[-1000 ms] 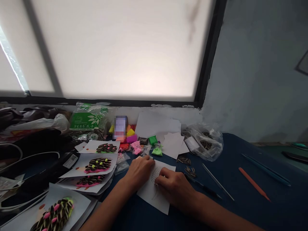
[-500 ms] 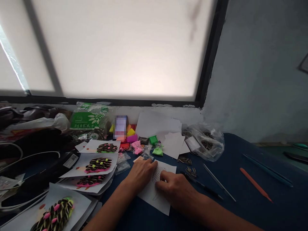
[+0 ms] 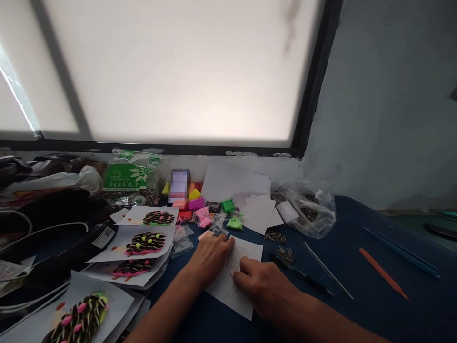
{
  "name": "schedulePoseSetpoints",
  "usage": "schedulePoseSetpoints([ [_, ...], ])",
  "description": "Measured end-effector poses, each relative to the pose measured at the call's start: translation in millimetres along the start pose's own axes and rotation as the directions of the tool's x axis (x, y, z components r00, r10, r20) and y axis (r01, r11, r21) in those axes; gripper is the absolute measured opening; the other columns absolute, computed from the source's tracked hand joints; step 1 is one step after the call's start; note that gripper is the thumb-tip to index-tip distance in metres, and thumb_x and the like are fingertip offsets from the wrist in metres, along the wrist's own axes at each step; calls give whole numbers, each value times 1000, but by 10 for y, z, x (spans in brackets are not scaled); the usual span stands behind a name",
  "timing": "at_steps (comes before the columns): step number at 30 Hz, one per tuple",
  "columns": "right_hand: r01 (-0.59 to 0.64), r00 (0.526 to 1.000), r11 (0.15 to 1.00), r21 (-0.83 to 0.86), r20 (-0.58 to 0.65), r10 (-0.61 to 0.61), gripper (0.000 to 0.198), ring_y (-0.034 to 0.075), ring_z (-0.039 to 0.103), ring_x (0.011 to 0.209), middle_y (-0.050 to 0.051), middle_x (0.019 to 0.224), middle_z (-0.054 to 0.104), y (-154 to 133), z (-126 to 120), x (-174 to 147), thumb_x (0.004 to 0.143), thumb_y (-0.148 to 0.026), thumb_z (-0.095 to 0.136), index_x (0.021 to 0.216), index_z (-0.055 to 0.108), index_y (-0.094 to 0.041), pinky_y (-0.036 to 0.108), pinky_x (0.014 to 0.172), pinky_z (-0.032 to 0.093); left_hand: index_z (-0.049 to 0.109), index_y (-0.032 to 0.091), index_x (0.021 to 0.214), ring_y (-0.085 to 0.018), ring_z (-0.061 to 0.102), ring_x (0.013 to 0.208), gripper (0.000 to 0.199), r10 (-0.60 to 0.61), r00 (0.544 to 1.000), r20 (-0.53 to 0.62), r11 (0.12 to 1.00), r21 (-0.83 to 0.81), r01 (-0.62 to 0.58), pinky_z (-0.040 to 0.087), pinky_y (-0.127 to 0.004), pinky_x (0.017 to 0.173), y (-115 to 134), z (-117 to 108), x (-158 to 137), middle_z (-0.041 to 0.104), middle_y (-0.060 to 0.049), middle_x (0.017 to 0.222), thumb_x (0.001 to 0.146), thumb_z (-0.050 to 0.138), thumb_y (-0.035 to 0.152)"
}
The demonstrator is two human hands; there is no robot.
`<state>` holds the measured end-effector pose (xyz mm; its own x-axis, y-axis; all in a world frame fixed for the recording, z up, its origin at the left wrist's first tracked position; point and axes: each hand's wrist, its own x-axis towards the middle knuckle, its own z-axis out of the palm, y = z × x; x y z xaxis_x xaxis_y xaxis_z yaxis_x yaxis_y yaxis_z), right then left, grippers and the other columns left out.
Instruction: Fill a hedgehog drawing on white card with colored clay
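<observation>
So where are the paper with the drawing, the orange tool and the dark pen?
Paper with the drawing [image 3: 229,287], head view: its white surface just below the patterned patch.
Orange tool [image 3: 383,272], head view: middle of its shaft.
Dark pen [image 3: 303,275], head view: middle of its barrel.

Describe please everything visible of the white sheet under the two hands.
The white sheet looks like paper, lying slanted on the dark blue table. A faint outline packed with small marks shows, partly hidden; a thin curve runs below. The left hand rests on its left side, the right hand on its right.
</observation>
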<state>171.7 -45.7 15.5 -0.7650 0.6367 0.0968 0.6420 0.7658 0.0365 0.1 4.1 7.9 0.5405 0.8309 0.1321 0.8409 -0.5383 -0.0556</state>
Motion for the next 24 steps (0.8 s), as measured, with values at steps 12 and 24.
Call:
schedulePoseSetpoints([
  [12,-95,988,990,107,128,81,22,14,50,62,9,89,60,-101,-101,-35,80,-2,51,95,65,-11,25,53,34,63,18,102,-23,63,74,27,-13,1000,18,1000,17,13,45,-36,72,31,-42,-3,68,-8,88,96,38,10],
  [24,-72,992,991,115,116,58,15,15,51,63,10,88,61,-220,-88,-76,80,-7,52,89,63,-11,24,52,33,63,17,103,-25,64,76,30,-15,999,34,1000,17,14,46,-36,69,46,-62,-7,67,-10,89,95,36,7],
])
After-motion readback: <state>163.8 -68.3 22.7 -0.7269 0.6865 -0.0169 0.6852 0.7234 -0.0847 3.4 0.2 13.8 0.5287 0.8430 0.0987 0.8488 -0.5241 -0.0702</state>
